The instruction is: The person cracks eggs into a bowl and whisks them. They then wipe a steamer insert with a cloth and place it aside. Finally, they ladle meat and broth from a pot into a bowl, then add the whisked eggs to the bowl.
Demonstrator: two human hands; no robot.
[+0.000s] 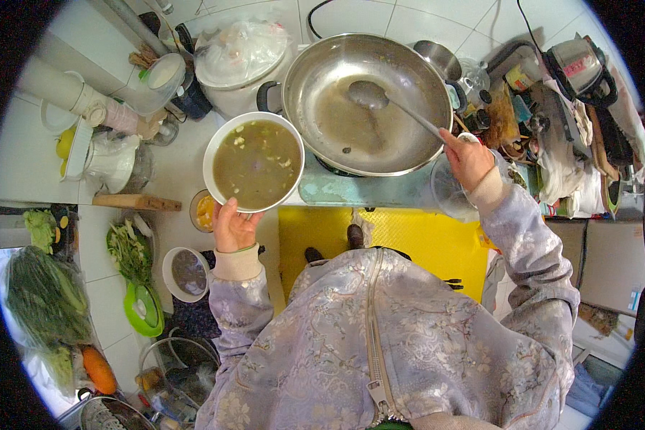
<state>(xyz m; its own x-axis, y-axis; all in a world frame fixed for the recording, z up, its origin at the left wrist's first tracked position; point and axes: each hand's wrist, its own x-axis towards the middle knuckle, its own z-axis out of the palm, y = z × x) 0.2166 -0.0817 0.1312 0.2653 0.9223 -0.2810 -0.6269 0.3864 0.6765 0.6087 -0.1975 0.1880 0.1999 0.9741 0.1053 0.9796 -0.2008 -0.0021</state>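
My left hand (pixel 235 227) holds a white bowl (pixel 208 161) by its near rim, thumb on top and fingers underneath. Brownish soup (pixel 255 166) with pale and green bits fills it nearly to the edge. In my right hand (pixel 466 156) is the handle of a metal ladle (pixel 370 95), whose head rests inside the wide steel wok (pixel 322 70). A shallow layer of the same brownish liquid (pixel 336 126) covers the wok's bottom, with a small dark piece in it. The bowl is just left of the wok, near its black side handle (pixel 267 97).
A lidded white pot (pixel 236 70) under clear plastic stands behind the bowl. Left are a small bowl of yellow food (pixel 201 210), a wooden board (pixel 137 202), leafy greens (pixel 131 247) and a white bowl of dark contents (pixel 185 274). Right are a plastic container (pixel 451 188) and cluttered kitchenware.
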